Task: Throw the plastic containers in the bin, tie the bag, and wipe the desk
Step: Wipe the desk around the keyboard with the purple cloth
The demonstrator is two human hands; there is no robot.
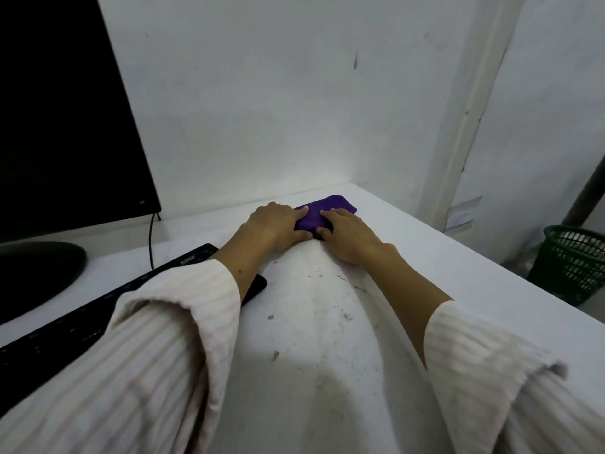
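A folded purple cloth (330, 208) lies near the far edge of the white desk (425, 257), close to the wall. My left hand (278, 226) rests on its left side, fingers laid flat over the fabric. My right hand (347, 235) presses on its right side, fingers stretched out across the cloth and thumb at its near edge. A green mesh bin (569, 263) stands on the floor to the right of the desk. No plastic containers or bag show in view.
A black keyboard (98, 309) lies at the left under my left sleeve. A black monitor (65, 109) on a round base (36, 273) stands at the far left with a cable (151, 240) hanging down. Dark scuffs mark the desk between my arms.
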